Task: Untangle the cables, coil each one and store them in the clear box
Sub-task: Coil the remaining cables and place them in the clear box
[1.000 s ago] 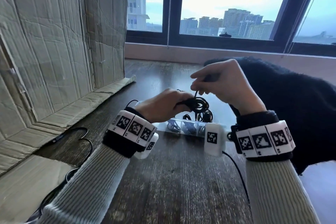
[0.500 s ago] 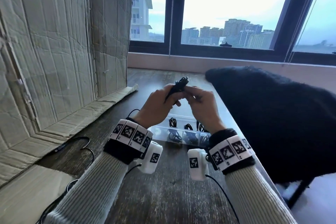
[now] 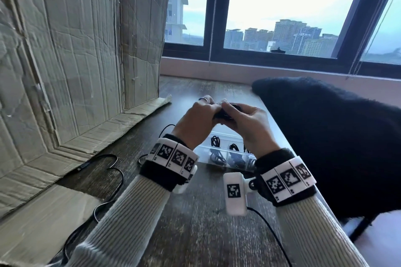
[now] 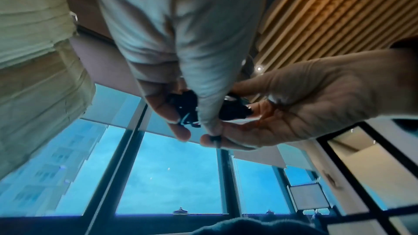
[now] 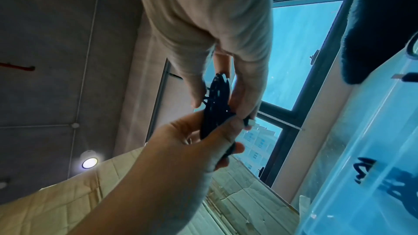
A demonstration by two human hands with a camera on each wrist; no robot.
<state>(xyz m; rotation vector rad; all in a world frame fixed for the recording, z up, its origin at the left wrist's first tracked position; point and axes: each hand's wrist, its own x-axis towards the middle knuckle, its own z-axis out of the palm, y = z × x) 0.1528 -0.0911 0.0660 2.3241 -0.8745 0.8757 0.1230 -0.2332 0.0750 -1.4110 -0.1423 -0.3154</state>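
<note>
Cable (image 3: pixel 225 112), black and wound into a small tight coil, held in the air above the clear box (image 3: pixel 219 154). Pinched from one side by the left hand (image 3: pixel 195 119), fingers and thumb curled round the loops; gripped from the other side by the right hand (image 3: pixel 249 123), fingertips (image 5: pixel 199 99) pressed on the flat faces of the coil and one plug end nipped at its edge. Seen edge-on in the right wrist view as a flattened bundle of loops (image 5: pixel 217 104).

Below the coil, the clear box with several dark coiled cables already lying in its compartments; which compartment is free, cannot tell. Box resting on the wooden table (image 3: pixel 195 223). Left of the box, a loose black lead (image 3: pixel 112 171) trailing across the table toward the cardboard sheet (image 3: pixel 76 71). Right of the box, a black fleecy garment (image 3: pixel 325 136). Beyond the box, a window (image 3: pixel 282 6).

Likely risks: loops springing open if either grip eases before the end is tucked; coil unwinding on the way down into the box; free plug catching a stored cable and tangling it again.
</note>
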